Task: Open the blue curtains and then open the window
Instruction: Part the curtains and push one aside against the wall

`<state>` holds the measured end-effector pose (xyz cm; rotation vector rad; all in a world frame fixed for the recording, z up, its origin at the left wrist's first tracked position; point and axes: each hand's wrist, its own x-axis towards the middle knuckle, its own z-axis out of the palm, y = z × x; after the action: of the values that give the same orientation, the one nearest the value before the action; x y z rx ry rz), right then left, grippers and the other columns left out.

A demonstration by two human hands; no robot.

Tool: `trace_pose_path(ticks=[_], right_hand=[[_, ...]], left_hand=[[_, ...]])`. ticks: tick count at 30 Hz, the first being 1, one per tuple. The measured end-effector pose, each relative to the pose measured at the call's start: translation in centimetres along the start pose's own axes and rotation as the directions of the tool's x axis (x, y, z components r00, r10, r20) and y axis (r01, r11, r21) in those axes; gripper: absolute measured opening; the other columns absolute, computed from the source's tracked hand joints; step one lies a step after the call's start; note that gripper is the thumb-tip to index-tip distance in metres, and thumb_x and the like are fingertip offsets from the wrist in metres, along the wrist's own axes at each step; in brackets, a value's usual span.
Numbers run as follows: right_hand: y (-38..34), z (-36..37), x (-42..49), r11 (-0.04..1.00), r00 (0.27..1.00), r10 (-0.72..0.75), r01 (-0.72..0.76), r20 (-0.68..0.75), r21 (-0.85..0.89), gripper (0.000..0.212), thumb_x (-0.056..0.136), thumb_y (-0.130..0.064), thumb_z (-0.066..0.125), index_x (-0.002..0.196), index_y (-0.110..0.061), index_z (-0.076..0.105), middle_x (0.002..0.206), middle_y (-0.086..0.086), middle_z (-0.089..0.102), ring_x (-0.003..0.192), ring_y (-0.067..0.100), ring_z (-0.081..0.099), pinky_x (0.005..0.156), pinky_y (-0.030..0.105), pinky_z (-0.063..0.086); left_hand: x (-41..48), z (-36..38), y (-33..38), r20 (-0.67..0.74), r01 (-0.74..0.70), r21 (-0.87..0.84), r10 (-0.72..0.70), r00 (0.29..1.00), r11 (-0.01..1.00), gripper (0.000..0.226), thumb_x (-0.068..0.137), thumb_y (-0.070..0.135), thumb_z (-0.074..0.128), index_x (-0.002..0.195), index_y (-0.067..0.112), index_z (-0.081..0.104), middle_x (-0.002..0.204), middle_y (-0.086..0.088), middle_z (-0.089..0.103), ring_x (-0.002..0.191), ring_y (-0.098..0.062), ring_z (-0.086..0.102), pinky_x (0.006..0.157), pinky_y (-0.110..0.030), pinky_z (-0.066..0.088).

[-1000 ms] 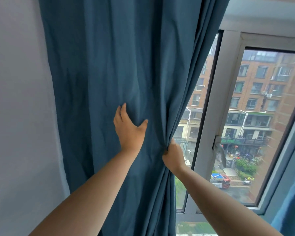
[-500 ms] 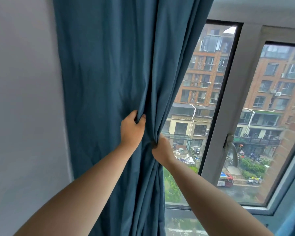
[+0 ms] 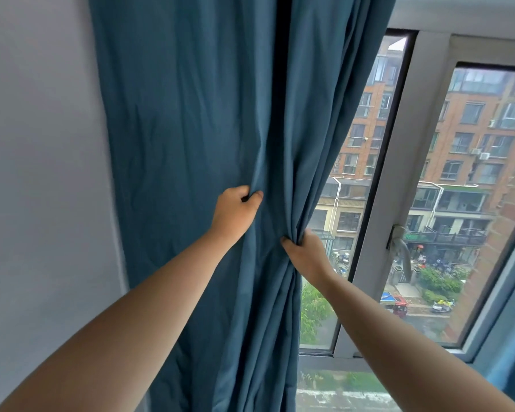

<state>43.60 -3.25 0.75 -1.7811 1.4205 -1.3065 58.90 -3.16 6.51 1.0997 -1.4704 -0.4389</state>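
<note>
Bunched further toward nine o'clock, the blue curtain [image 3: 191,129] is clamped in both fists, left hand [image 3: 235,214] and right hand [image 3: 306,254]; window [image 3: 422,173] uncovered at three o'clock.

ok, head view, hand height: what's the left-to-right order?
wall → left hand gripping the blue curtain → right hand bunching its edge → window frame → window handle → glass pane
</note>
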Motion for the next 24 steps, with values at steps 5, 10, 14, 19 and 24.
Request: trace_pose_path(ticks=[5,10,14,19,24], right_hand=[[-0.8,0.2,-0.3,0.994,0.999,-0.013,0.018,-0.049,0.107,0.023,0.091,-0.018,0.051,0.113,-0.012,0.055,0.101,0.004,0.064,0.087,0.019,0.061,0.068,0.023,0.05],[-1.3,0.1,-0.8,0.997,0.997,-0.075,0.075,-0.013,0.0,0.029,0.095,-0.016,0.044,0.123,-0.008,0.046,0.105,0.001,0.055,0.093,0.017,0.051,0.079,0.025,0.038],[-1.3,0.2,-0.9,0.994,0.995,-0.098,0.098,0.002,-0.058,0.029,0.094,-0.014,0.046,0.121,-0.006,0.048,0.106,0.004,0.059,0.094,0.019,0.053,0.078,0.025,0.039],[-1.4,0.6,-1.3,0.994,0.992,-0.093,0.098,0.085,-0.048,0.037,0.088,-0.007,0.049,0.124,-0.014,0.046,0.105,-0.002,0.058,0.1,0.022,0.057,0.085,0.033,0.046],[-1.8,0.9,-2.5,0.994,0.982,-0.052,0.034,0.181,0.104,0.043,0.083,-0.02,0.064,0.121,-0.025,0.042,0.096,-0.019,0.059,0.087,-0.001,0.06,0.071,0.009,0.047]], left_hand=[[-0.3,0.7,0.7,-0.004,0.005,0.027,-0.005,1.0,1.0,0.05,0.093,0.015,0.051,0.053,0.016,0.021,0.054,0.004,0.027,0.043,-0.007,0.025,0.043,-0.017,0.023],[0.1,0.0,0.7,0.015,0.048,-0.055,-0.047,0.999,0.997,0.051,0.089,0.01,0.055,0.052,0.018,0.021,0.047,0.007,0.024,0.036,-0.005,0.023,0.046,-0.022,0.023],[0.3,-0.8,0.7,0.081,0.053,-0.072,-0.048,0.996,0.996,0.045,0.088,0.016,0.056,0.053,0.017,0.027,0.049,0.006,0.027,0.056,-0.018,0.035,0.063,-0.034,0.042],[0.4,-0.8,0.7,0.201,0.092,-0.085,-0.073,0.977,0.992,0.032,0.092,0.02,0.051,0.064,0.005,0.047,0.069,-0.007,0.043,0.071,-0.022,0.048,0.08,-0.044,0.056],[0.3,-0.8,0.9,0.264,0.184,-0.134,-0.144,0.954,0.974,0.028,0.095,0.018,0.046,0.097,-0.005,0.062,0.09,-0.016,0.058,0.095,-0.036,0.062,0.074,-0.028,0.057]])
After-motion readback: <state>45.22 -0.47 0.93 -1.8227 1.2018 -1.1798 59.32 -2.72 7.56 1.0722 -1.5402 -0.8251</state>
